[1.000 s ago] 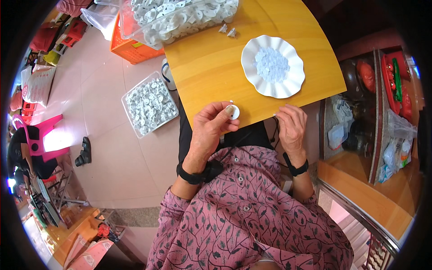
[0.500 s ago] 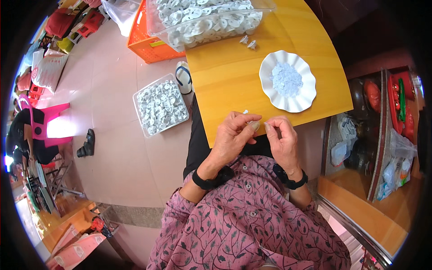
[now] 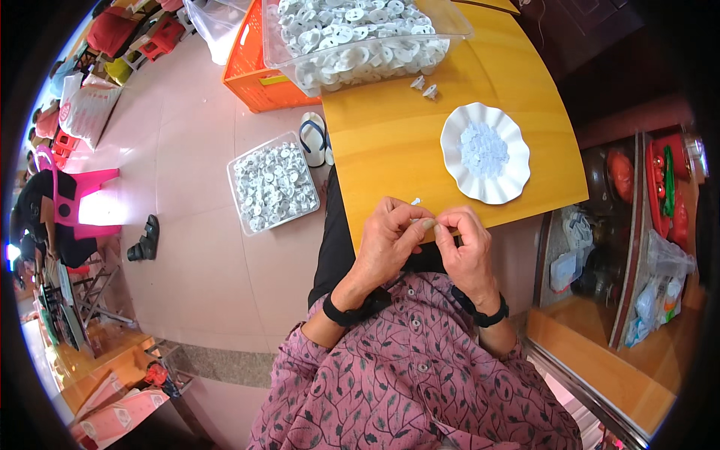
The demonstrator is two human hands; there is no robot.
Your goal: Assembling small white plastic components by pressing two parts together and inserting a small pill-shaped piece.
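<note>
My left hand (image 3: 390,235) and my right hand (image 3: 464,244) meet fingertip to fingertip just over the near edge of the yellow table (image 3: 390,142). Both are closed in a pinch; whatever sits between the fingertips is too small to make out. A tiny whitish piece (image 3: 415,201) lies on the table beside my left fingers. Beyond my right hand stands a white scalloped plate (image 3: 504,190) holding a heap of small pale-blue flakes (image 3: 484,150). Farther back lie two small white plastic parts (image 3: 429,91), disc-shaped with a stem.
A clear bin (image 3: 367,46) full of white plastic parts stands at the table's back left, by an orange crate (image 3: 259,86). On the floor are another filled tub (image 3: 274,184) and a flip-flop (image 3: 312,137). Shelves (image 3: 637,240) with bags flank the right. A person (image 3: 46,214) sits far left.
My fingertips have come together; a small gap showed between the hands before. The whole view has shifted slightly, so the table and plate appear a little lower and farther right.
</note>
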